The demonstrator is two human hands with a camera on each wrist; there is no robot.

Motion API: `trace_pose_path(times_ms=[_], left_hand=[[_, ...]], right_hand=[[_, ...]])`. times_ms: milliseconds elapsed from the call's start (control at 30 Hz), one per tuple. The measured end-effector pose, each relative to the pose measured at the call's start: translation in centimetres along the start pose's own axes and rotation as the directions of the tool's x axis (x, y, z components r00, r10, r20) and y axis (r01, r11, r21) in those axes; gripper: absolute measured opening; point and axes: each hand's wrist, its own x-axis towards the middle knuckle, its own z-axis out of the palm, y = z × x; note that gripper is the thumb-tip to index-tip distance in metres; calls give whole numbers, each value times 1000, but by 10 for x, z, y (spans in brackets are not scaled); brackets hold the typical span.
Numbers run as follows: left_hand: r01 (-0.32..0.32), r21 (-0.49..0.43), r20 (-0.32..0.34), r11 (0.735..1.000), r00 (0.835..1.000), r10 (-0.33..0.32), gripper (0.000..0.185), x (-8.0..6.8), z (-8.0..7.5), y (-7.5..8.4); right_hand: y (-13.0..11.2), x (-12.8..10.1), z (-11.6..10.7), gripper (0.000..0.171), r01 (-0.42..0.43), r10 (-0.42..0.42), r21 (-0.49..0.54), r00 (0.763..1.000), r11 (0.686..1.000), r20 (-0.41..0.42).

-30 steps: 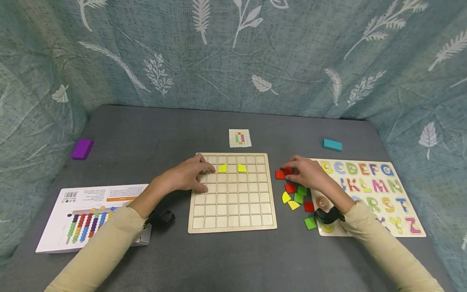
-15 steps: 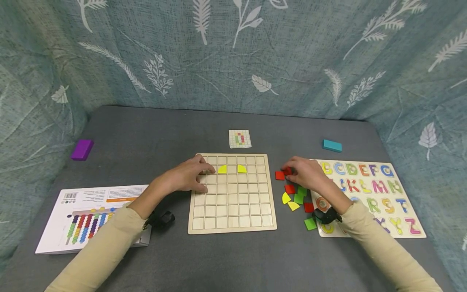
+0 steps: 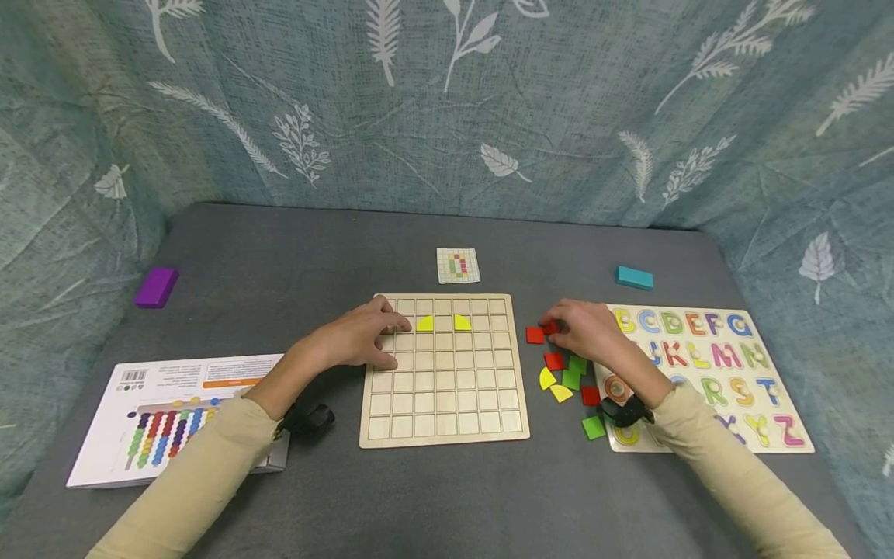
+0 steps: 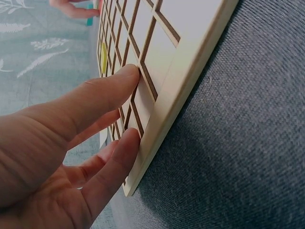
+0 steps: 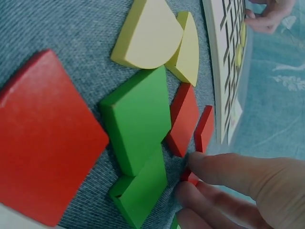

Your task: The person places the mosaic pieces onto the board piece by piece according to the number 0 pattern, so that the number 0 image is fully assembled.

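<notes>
A wooden grid board (image 3: pixel 444 404) lies in the middle, with two yellow quarter-circle pieces (image 3: pixel 425 323) (image 3: pixel 462 322) in its second row. My left hand (image 3: pixel 394 341) rests on the board's upper left part. In the left wrist view, straight fingers (image 4: pixel 109 90) touch the board (image 4: pixel 190 71) at its edge. To the right of the board, my right hand (image 3: pixel 555 330) pinches a small red square piece (image 3: pixel 549 328) on the cloth. In the right wrist view, the fingertips (image 5: pixel 224 169) close on that red piece (image 5: pixel 190 177). A second red square (image 3: pixel 535 335) lies beside it.
Loose red, green and yellow pieces (image 3: pixel 569 376) lie between the board and an alphabet puzzle (image 3: pixel 705 373). A pattern card (image 3: pixel 458 265) sits behind the board, and a teal block (image 3: pixel 634 277) lies at the back right. A purple block (image 3: pixel 157 287) and a booklet (image 3: pixel 174 411) are on the left.
</notes>
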Motion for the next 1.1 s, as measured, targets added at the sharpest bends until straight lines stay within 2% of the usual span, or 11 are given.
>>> trace_pose_path(times_ms=[533, 800, 1100], left_hand=[[5, -12, 5, 1000, 1000, -5, 53, 2, 0, -1], [32, -30, 23, 999, 999, -31, 53, 1, -3, 1], [28, -37, 27, 999, 999, -27, 53, 1, -3, 1]], right_hand=[[-1, 3, 1, 23, -20, 20, -17, 1000, 1000, 17], [6, 5, -6, 22, 16, -20, 98, 999, 995, 38], [4, 7, -8, 19, 48, -45, 176, 999, 983, -22]])
